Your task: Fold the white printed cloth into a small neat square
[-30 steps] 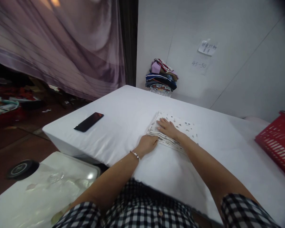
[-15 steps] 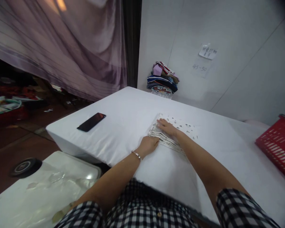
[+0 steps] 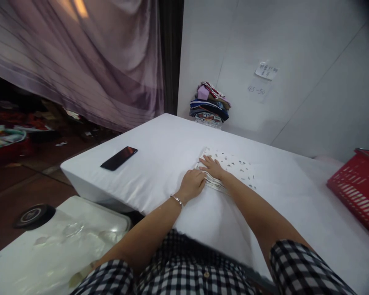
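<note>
A folded white cloth with small dark prints (image 3: 233,169) lies on the white-covered table (image 3: 160,155). My right hand (image 3: 212,166) lies flat on the cloth's left end, fingers stretched out. My left hand (image 3: 193,183), with a bracelet at the wrist, rests at the cloth's near left edge. Its fingers are curled against the stacked folds, and whether they grip the edge is hidden.
A black phone (image 3: 119,158) lies on the table's left side. A pile of folded coloured clothes (image 3: 209,103) sits at the far corner by the wall. A red plastic basket (image 3: 358,186) stands at the right. A white appliance (image 3: 55,241) stands below on the left.
My left hand has slid up against the cloth's near left edge. My right hand has shifted slightly left along the top. The camera has tilted a little.
</note>
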Demonstrator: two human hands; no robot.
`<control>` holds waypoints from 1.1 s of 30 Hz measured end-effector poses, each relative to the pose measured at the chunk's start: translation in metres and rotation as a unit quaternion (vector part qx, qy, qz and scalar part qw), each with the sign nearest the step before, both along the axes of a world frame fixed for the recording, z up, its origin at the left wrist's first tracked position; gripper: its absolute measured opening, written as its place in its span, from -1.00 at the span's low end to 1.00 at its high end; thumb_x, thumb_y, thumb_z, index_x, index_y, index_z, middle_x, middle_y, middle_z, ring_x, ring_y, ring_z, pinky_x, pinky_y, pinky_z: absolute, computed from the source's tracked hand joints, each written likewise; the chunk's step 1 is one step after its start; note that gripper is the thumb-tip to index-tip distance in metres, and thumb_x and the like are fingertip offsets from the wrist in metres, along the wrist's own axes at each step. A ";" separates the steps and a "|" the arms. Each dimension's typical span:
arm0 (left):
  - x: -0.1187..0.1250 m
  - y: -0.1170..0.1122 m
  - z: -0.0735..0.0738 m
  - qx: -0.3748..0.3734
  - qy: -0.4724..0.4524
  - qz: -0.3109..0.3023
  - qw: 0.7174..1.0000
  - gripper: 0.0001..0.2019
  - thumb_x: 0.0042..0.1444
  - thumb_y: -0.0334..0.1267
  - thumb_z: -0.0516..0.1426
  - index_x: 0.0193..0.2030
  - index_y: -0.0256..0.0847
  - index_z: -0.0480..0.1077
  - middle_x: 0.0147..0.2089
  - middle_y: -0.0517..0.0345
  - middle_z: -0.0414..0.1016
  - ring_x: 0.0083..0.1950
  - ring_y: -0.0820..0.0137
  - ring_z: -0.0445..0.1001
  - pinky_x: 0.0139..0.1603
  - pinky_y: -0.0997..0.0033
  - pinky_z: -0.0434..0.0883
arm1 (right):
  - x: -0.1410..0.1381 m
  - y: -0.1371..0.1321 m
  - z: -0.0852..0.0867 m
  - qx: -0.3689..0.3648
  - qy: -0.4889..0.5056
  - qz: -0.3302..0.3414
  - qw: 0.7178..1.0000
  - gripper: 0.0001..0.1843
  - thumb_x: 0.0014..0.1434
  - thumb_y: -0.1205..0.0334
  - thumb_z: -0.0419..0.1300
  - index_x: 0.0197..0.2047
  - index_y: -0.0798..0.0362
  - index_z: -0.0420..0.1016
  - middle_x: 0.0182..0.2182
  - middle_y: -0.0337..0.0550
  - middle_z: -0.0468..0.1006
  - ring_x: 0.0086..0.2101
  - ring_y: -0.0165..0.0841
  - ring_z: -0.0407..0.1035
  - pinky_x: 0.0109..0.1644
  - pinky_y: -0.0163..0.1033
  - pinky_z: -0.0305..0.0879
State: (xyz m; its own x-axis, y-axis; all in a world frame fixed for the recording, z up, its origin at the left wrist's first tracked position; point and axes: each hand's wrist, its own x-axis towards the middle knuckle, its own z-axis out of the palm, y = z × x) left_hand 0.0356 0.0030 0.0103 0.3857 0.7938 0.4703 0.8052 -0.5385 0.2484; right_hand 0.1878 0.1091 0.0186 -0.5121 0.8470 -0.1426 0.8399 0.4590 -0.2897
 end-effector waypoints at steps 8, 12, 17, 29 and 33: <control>-0.003 0.000 0.004 0.019 -0.029 0.003 0.999 -0.71 0.17 -0.29 0.00 0.03 -0.15 0.31 0.01 0.04 0.39 0.12 0.29 0.25 0.14 0.18 0.12 | 0.064 -0.015 0.013 0.006 0.003 -0.072 0.997 -0.28 0.23 -0.20 -0.20 0.36 -0.06 -0.16 0.33 -0.17 -0.20 0.29 -0.23 -0.33 0.31 0.05 -0.31; -0.001 0.004 0.000 -0.016 -0.029 0.003 0.999 -0.82 0.17 -0.28 -0.01 -0.15 -0.12 0.39 -0.12 0.12 0.44 0.01 0.32 0.31 0.10 0.17 0.13 | 0.122 -0.029 0.003 0.046 -0.105 -0.152 0.982 -0.31 0.24 -0.22 -0.24 0.34 -0.11 -0.10 0.34 -0.18 -0.23 0.29 -0.15 -0.36 0.27 0.20 -0.35; 0.002 0.005 -0.004 -0.024 -0.040 0.006 0.999 -0.83 0.16 -0.27 0.01 -0.19 -0.11 0.41 -0.14 0.15 0.45 0.01 0.32 0.30 0.09 0.16 0.12 | 0.147 -0.032 -0.010 0.053 -0.111 -0.191 0.974 -0.33 0.25 -0.22 -0.29 0.34 -0.13 -0.12 0.34 -0.23 -0.24 0.29 -0.20 -0.35 0.26 0.20 -0.32; 0.000 0.006 -0.005 -0.024 -0.041 -0.005 0.999 -0.81 0.16 -0.26 0.02 -0.14 -0.10 0.41 -0.09 0.13 0.45 0.03 0.31 0.29 0.08 0.18 0.14 | 0.119 -0.076 0.011 0.040 -0.019 -0.089 0.995 -0.32 0.25 -0.23 -0.32 0.34 -0.14 -0.09 0.34 -0.24 -0.24 0.29 -0.22 -0.39 0.30 0.10 -0.46; 0.003 0.006 -0.006 -0.025 -0.047 0.001 0.999 -0.82 0.15 -0.26 0.03 -0.16 -0.10 0.42 -0.09 0.13 0.45 0.03 0.30 0.29 0.09 0.16 0.12 | 0.114 -0.084 0.002 -0.006 -0.031 -0.108 0.994 -0.32 0.24 -0.24 -0.31 0.34 -0.13 -0.08 0.33 -0.24 -0.24 0.29 -0.25 -0.40 0.30 0.09 -0.47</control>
